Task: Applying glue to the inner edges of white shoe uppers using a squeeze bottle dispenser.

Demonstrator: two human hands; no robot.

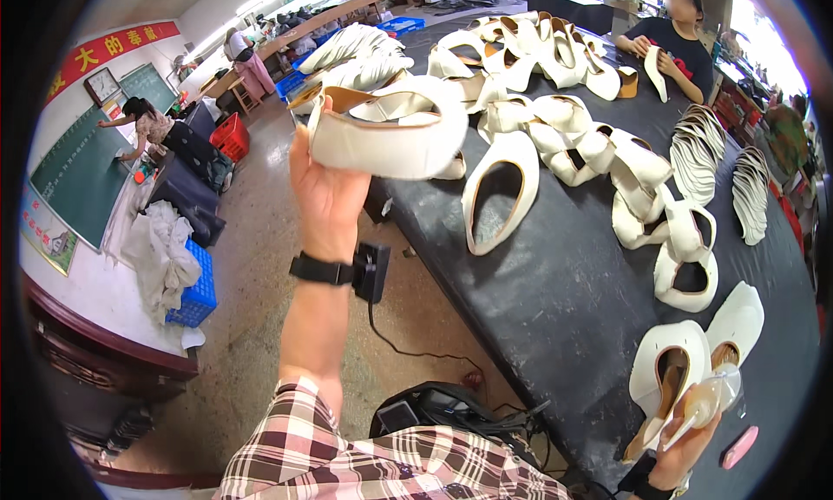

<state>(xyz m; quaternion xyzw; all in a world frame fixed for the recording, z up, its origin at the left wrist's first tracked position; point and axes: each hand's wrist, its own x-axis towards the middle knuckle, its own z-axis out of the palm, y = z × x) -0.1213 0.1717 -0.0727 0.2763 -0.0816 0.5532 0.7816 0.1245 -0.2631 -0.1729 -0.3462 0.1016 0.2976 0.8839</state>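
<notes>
Held white upper (386,148) — long axis sideways, toe end unclear.

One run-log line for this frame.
left hand: holds white upper | right hand: holds translucent item | table: more uppers

The left arm (314,331) is stretched from the near side toward the far left, its wrist almost straight. The left hand (330,196) is lifted, inner side turned back, closed in a grip, with fingers mostly hidden. At near right, the right hand (691,444) is low, its fingers bent in a grip.
</notes>
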